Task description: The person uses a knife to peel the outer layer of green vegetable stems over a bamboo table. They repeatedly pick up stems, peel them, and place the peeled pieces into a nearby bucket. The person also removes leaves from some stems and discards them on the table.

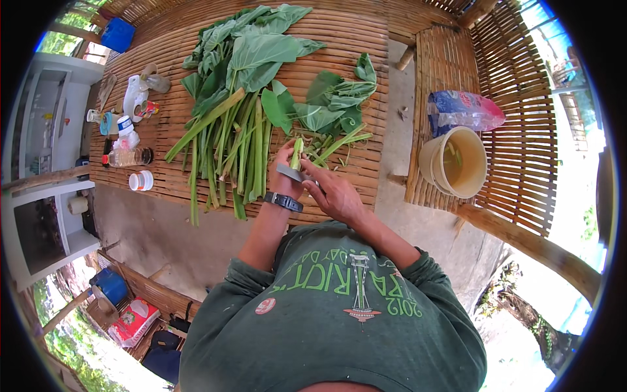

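In my left hand (283, 157), fingers closed, is a short piece of green leaf stalk (298, 151). A knife with a grey blade (290, 173) lies across the stalk's lower end, gripped by my right hand (336, 195); its handle is hidden in the fingers. A dark watch (283, 202) circles my left wrist. Left of my hands, a thick bundle of long green stalks (228, 147) with large leaves (261, 55) rests on the bamboo-slat table (349, 32). More leaves (326, 104) and cut stalk pieces (339, 145) lie just beyond my hands.
A cream bucket (429, 163) holding liquid and stalk pieces stands on the bamboo bench (436, 72) at right, beside a blue-and-pink plastic bag (464, 111). Along the table's left side are a brown-liquid bottle (130, 157), a white jar (141, 181) and a white jug (135, 95).
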Demonstrator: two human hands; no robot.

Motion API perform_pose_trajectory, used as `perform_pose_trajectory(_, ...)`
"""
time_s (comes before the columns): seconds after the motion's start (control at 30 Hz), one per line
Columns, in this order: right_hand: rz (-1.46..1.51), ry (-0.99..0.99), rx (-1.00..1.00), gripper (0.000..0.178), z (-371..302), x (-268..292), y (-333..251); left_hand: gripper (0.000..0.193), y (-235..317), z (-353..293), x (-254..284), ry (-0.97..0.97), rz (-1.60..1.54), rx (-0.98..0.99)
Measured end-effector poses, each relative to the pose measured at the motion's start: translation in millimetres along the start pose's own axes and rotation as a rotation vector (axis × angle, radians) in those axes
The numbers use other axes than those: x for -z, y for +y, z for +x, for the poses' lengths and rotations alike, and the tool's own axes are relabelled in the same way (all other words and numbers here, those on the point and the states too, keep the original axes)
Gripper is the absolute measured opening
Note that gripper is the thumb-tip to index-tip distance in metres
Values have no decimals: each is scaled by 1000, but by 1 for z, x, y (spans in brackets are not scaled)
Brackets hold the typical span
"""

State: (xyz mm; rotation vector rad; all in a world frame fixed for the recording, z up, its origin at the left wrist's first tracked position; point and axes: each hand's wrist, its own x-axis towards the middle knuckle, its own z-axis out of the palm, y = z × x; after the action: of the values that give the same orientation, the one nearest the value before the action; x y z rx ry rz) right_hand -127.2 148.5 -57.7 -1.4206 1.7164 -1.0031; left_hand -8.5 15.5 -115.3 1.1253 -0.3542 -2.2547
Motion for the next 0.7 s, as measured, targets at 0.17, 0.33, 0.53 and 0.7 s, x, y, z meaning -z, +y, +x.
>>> perform_pose_trajectory(0.17,-6,68,72,53,-2,-6,8,35,0,-1,2,-30,4,-23)
perform_pose_trajectory(0.33,118,82,21,51,5,-7,10,35,-3,2,6,-68,-28,-48)
perform_pose_trajectory(0.53,2,51,-25,51,16,-11,22,32,2,-16,-17,75,43,-60)
perform_pose_trajectory(0.7,25,121,40,48,23,-17,33,30,10,-23,-28,154,105,-13)
